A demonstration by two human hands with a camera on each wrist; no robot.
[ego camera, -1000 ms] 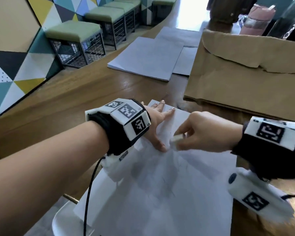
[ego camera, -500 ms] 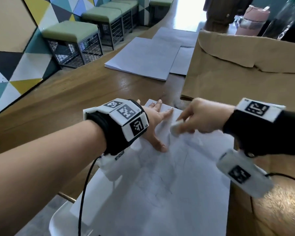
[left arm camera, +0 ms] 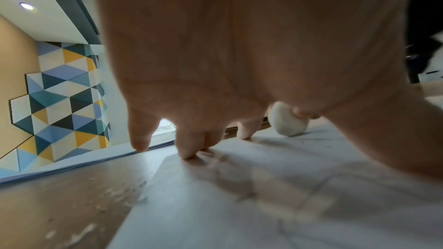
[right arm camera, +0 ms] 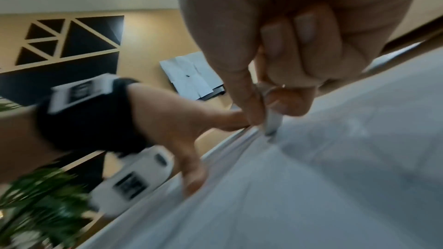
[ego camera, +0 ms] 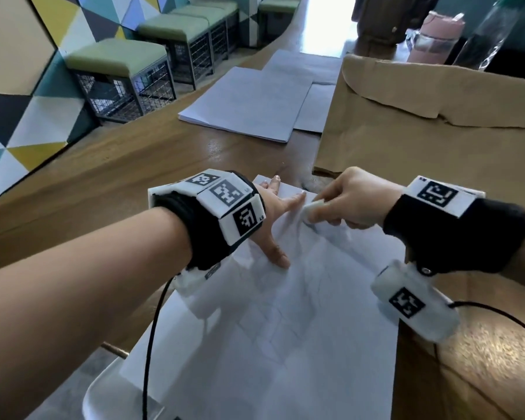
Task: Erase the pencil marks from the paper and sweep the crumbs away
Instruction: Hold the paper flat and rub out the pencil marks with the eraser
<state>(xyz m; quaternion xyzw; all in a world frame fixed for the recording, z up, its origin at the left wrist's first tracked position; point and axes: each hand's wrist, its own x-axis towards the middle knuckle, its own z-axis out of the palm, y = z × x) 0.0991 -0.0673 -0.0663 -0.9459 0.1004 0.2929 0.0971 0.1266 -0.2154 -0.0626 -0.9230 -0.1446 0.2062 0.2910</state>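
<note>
A white sheet of paper [ego camera: 285,328] with faint pencil lines lies on the wooden table [ego camera: 103,189]. My left hand [ego camera: 278,219] lies flat with spread fingers on the sheet's far left corner and holds it down. My right hand [ego camera: 346,204] pinches a white eraser [ego camera: 311,212] between thumb and fingers, its tip against the paper near the far edge, just right of the left index finger. The left wrist view shows the eraser [left arm camera: 287,120] standing on the paper [left arm camera: 287,186] beyond my fingertips [left arm camera: 189,150]. In the right wrist view the eraser [right arm camera: 272,120] is blurred.
A large brown envelope [ego camera: 422,131] lies right behind the sheet at the far right. A stack of white paper [ego camera: 246,104] sits farther back on the table. A pink bottle [ego camera: 434,37] stands at the far end. Green stools [ego camera: 119,74] line the left wall.
My right hand carried the eraser away from me along the paper, from beside the left thumb to the sheet's far edge. The left hand kept its place.
</note>
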